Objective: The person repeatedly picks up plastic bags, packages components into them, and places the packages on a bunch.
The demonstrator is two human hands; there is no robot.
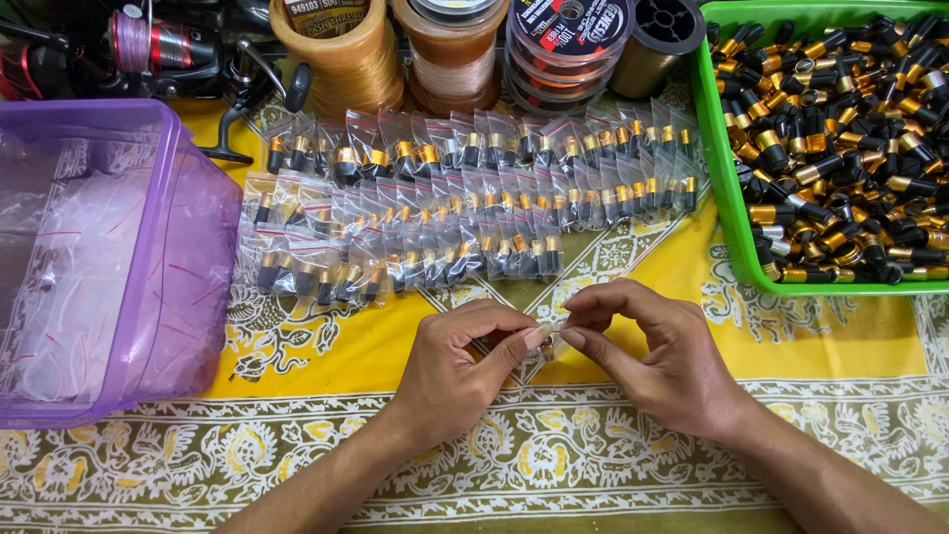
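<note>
Small bag: a little clear plastic bag [550, 334] is being pinched between the fingertips of both hands, low over the tabletop; a dark part seems to be sitting inside it, though the fingers are hiding most of it.
Left hand: the left hand [457, 368] is closing thumb and forefinger together on the bag's left edge.
Right hand: the right hand [654, 358] is gripping the bag's right edge, its fingers curled in and meeting the left hand's tips.
Filled bags: three overlapping rows of filled bags [465, 203], each holding a black-and-gold part, are lying just beyond the hands.
Loose parts: a green tray [725, 198] is sitting beyond and to the right of the right hand, heaped with black-and-gold caps [850, 138].
Empty bags: a purple tub [188, 267] with what looks like unused clear bags is standing well to the left of the left hand.
Beyond the rows: spools of line [455, 44] and a fishing reel [158, 49] are resting at the far edge.
Cloth: a yellow patterned cloth [326, 346] is covering the tabletop.
Progress: judging by the rows, many dozens are bagged already; the tray is looking far from emptied, so the larger share seems to be waiting.
</note>
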